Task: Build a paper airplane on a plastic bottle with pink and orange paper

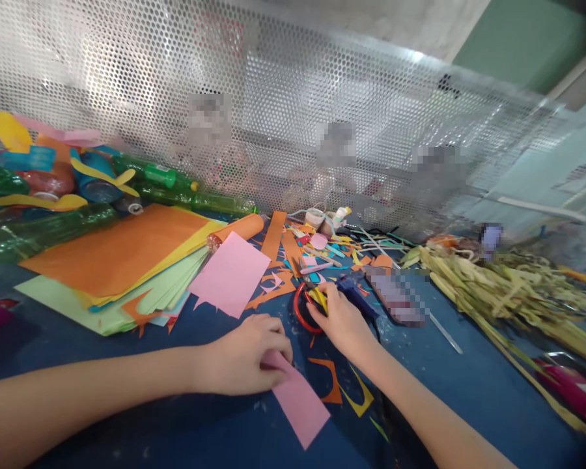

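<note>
- The left hand (254, 355) pinches a pink paper strip (303, 407) between thumb and fingers at its far end; the strip lies on the near side of the scissors (316, 296), its free end pointing toward the wearer.
- The strip looks very light and flexible, and likely creases or tears if squeezed hard; a flat pinch near an edge should suit it.
- The right hand (340, 319) is at the scissors' red and yellow handles, fingers against them; whether it has closed around them I cannot tell.
- The scissors look rigid and fairly light, safest taken by the handles, since the blades point away from the wearer.
- Left of the scissors lies a pink sheet (230, 273), thin and easy to bend; farther left, a stack of coloured paper (127, 254).
- Containers: beyond and left of the scissors lie green plastic bottles (190, 198), probably light and slippery; beyond and slightly right is a small white bottle (342, 213) with a yellow cap. Their contents cannot be made out.
</note>
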`<state>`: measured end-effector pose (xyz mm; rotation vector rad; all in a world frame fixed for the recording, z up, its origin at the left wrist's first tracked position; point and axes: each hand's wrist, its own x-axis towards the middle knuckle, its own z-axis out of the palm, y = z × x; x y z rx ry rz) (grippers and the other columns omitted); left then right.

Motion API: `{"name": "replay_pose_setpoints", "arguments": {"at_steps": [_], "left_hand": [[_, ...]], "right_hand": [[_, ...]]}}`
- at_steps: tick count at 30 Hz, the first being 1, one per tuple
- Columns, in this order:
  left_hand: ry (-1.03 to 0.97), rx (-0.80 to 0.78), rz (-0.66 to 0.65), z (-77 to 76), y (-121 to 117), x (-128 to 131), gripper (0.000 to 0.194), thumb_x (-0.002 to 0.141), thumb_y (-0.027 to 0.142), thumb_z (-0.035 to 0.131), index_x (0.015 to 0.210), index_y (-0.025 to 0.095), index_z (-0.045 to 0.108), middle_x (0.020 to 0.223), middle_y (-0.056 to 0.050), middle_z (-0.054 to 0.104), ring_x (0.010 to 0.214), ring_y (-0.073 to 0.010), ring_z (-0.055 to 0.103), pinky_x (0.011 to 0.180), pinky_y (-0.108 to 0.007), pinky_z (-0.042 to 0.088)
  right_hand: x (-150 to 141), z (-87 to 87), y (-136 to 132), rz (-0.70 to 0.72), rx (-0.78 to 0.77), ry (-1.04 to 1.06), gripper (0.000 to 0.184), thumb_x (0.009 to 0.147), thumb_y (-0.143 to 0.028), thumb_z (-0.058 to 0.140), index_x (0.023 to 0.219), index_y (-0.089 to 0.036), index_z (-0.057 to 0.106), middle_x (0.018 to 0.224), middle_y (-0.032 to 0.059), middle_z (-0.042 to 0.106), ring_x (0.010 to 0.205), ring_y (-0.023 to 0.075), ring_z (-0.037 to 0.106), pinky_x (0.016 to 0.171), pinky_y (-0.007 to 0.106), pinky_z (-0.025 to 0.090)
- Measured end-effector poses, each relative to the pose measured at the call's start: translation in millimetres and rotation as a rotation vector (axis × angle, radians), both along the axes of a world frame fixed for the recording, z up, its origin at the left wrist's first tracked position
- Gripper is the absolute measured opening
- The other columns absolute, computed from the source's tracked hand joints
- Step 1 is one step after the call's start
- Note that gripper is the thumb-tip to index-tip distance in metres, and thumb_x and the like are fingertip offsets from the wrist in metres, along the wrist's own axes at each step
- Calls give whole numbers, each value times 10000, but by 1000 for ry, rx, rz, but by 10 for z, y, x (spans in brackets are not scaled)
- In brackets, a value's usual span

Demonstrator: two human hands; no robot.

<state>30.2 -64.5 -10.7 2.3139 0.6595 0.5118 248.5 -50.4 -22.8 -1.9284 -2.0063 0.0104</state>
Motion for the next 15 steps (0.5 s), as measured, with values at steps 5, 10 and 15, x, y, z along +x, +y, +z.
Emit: {"name": "replay_pose_setpoints", "arguments": {"at_steps": [5,10,15], "left_hand": [[-420,-694,243,-2,233,-9,179,742,337,608,758,158,600,685,-3,563,617,-135,532,555,-225,396],[-817,-962,333,-36,363,-17,219,717,272,673,871,171,554,797,-25,637,664,-125,584,589,-209,433],[-887,-987,349,-54,347,-13,223,716,259,687,839,183,518,736,-6,636,615,-112,581,557,-199,434]], "right_hand": [[24,78,38,24,-226,801,383,747,-459,559,988,-170,487,589,-29,536,518,147,521,500,257,391],[-68,161,-25,101,-486,1406,274,691,-386,669,754,-132,586,621,-14,527,530,87,495,520,211,416],[-158,90,-42,204,-435,1432,234,661,-304,710,829,-191,592,776,0,588,697,136,577,705,275,488]]}}
